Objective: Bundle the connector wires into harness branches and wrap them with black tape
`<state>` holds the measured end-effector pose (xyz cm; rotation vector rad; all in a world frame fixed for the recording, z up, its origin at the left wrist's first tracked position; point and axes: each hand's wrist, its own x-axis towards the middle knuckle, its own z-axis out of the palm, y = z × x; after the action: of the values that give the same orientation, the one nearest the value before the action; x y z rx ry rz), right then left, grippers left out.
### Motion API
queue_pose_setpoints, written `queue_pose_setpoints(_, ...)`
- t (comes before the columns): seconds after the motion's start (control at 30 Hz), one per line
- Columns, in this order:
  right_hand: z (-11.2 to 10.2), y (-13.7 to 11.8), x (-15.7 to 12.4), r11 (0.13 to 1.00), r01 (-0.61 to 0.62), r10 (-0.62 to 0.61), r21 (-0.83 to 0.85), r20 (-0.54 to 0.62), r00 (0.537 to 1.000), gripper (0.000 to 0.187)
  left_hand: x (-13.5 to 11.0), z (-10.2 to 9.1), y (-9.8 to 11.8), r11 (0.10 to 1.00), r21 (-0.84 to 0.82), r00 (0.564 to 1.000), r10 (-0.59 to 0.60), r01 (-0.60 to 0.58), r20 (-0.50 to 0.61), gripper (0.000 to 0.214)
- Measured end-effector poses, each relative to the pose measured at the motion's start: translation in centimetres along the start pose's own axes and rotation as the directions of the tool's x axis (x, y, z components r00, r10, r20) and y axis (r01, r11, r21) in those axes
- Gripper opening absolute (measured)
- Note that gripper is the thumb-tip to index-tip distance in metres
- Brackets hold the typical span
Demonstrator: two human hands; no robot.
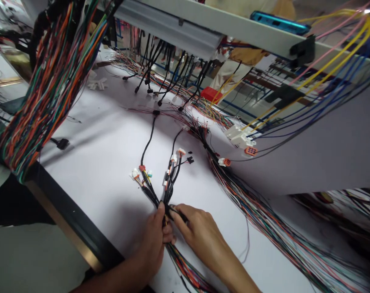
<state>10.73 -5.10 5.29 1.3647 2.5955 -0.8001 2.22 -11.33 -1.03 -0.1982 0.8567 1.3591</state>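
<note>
My left hand [156, 234] is closed around a wire harness [185, 266], its thumb pressed on the point where the black-wrapped branches meet. Beyond the thumb these branches fan out and end in small connectors: a white one [135, 174], a red one [142, 167], an orange-and-white one [181, 151] and a black one [190, 160]. Loose multicoloured wires run out below the hand. Close against the same junction, my right hand [197, 228] has its thumb and fingers closed on something black, mostly hidden by the fingers; I cannot tell its kind.
A thick bundle of coloured wires [50, 89] hangs at the left. Along the right of the white table [102, 162] runs another long harness [248, 199]. Black leads with connectors [169, 61] hang at the back. On the rail above lies a blue phone-like object [279, 23].
</note>
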Motion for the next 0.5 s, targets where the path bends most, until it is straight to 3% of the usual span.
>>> queue_pose_setpoints(0.1,0.4,2.0,-0.7,0.968,0.100,-0.108,0.229,0.023,0.994,0.027,-0.5,0.4,-0.1,1.000,0.019,0.996,0.017,-0.015,-0.092,0.054)
queue_pose_setpoints(0.2,1.9,3.1,-0.8,0.908,0.132,-0.140,0.399,-0.008,0.990,0.025,-1.4,1.1,-0.4,1.000,-0.010,0.996,-0.018,0.017,-0.083,0.058)
queue_pose_setpoints(0.3,4.5,3.1,-0.2,0.813,0.210,-0.142,0.543,-0.166,0.976,0.020,-2.2,1.5,-0.7,0.996,0.012,0.993,-0.086,0.087,-0.077,0.060)
queue_pose_setpoints(0.4,6.6,2.7,0.1,0.757,0.277,-0.067,0.591,-0.352,0.933,0.021,-2.5,1.2,-0.5,0.990,0.082,0.992,-0.105,0.110,-0.074,0.058)
queue_pose_setpoints(0.5,5.9,2.6,-0.6,0.810,0.257,-0.098,0.526,-0.311,0.945,0.023,-2.3,0.5,-0.3,0.987,0.136,0.995,-0.077,0.086,-0.070,0.049)
